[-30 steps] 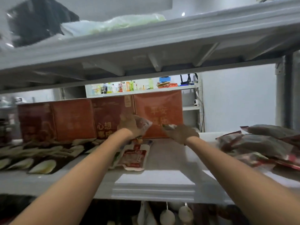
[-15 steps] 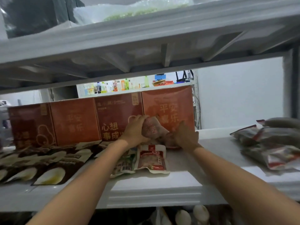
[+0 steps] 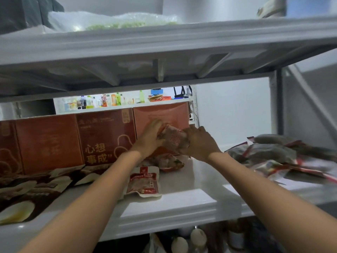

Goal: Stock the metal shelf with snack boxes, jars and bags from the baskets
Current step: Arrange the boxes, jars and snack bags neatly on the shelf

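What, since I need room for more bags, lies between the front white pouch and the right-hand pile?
Bare shelf, head view; the right forearm crosses above it.

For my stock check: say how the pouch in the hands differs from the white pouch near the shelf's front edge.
The held pouch is raised, gripped by left hand and right hand; the white pouch lies flat on the shelf, untouched. The held pouch looks reddish; the white pouch has white edges. Both are snack packs.
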